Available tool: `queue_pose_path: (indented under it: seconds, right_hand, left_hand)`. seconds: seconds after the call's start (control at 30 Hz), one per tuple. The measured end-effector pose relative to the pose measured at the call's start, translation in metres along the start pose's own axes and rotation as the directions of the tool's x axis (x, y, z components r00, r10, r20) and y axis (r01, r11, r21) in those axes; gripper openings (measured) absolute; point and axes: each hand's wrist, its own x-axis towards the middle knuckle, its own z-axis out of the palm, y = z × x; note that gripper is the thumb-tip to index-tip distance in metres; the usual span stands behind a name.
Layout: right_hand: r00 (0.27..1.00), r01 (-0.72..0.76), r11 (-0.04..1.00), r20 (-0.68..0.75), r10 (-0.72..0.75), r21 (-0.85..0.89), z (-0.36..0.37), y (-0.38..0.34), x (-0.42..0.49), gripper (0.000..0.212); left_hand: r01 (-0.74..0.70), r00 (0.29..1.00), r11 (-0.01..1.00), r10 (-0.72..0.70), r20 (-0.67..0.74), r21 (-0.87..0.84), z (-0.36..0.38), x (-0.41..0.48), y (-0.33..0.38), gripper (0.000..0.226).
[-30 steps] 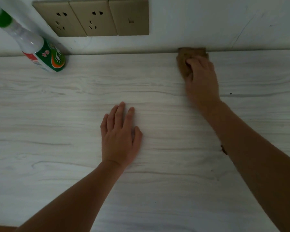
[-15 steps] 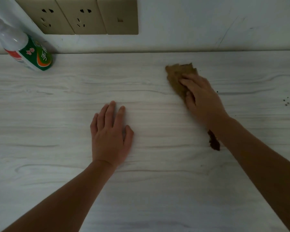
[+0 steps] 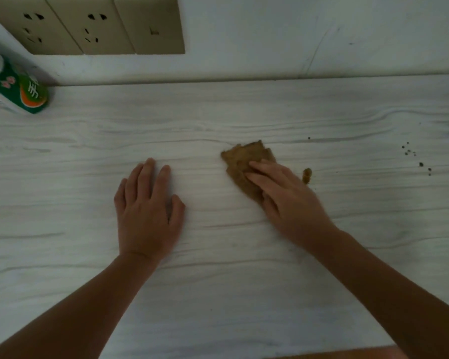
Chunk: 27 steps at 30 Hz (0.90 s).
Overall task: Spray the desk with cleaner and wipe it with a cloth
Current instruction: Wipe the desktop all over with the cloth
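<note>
A brown cloth [image 3: 240, 161] lies crumpled on the pale wood-grain desk [image 3: 244, 294], near its middle. My right hand [image 3: 288, 200] presses flat on the cloth with straight fingers, covering its near part. Flat on the bare desk to the left rests my left hand [image 3: 147, 211], fingers together and holding nothing. The cleaner bottle [image 3: 16, 89], white with a green label, stands at the far left against the wall, its top cut off by the frame edge.
Dark crumbs [image 3: 412, 158] are scattered on the desk at the right. A row of beige wall sockets [image 3: 88, 24] sits above the desk's back edge. The desk's near edge [image 3: 335, 354] shows at the bottom right.
My right hand has dragged the cloth from the back edge by the wall toward me, to the desk's middle. My left hand has stayed flat in place.
</note>
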Motion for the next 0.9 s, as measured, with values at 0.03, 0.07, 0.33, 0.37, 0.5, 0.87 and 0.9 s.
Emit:
queue_pose_path:
  seconds: [0.03,0.07,0.33,0.37,0.5,0.87,0.9]
  right_hand:
    - [0.999,-0.036,0.999,-0.035,0.035,-0.008,-0.006,0.011,-0.002,0.047]
    - [0.995,-0.081,0.997,-0.067,0.079,-0.018,-0.012,0.022,-0.002,0.046]
    - [0.794,-0.553,0.830,-0.257,0.551,0.073,-0.033,0.076,0.085,0.050]
    - [0.760,-0.592,0.801,-0.266,0.592,0.092,-0.030,0.074,0.099,0.052]
    - [0.857,-0.468,0.882,-0.210,0.470,0.060,-0.009,0.038,0.122,0.052]
    - [0.880,-0.458,0.888,-0.166,0.446,-0.040,-0.032,0.081,0.101,0.051]
    - [0.838,-0.523,0.852,-0.190,0.511,-0.016,-0.034,0.085,0.108,0.052]
  left_hand:
    - [-0.003,1.000,1.000,0.003,-0.004,-0.002,0.000,0.000,-0.001,0.062]
    - [-0.007,1.000,1.000,0.007,-0.007,-0.003,0.000,0.000,-0.001,0.062]
    - [-0.021,0.999,1.000,0.020,-0.041,-0.008,0.002,-0.001,-0.002,0.061]
    - [-0.021,0.999,1.000,0.021,-0.040,-0.008,0.002,0.000,-0.002,0.061]
    - [-0.011,0.999,1.000,0.010,-0.036,-0.016,0.002,-0.001,-0.001,0.062]
    - [-0.007,0.999,1.000,0.006,-0.046,-0.028,0.003,-0.001,-0.001,0.061]
    - [-0.006,0.999,1.000,0.005,-0.048,-0.029,0.003,-0.001,-0.001,0.061]
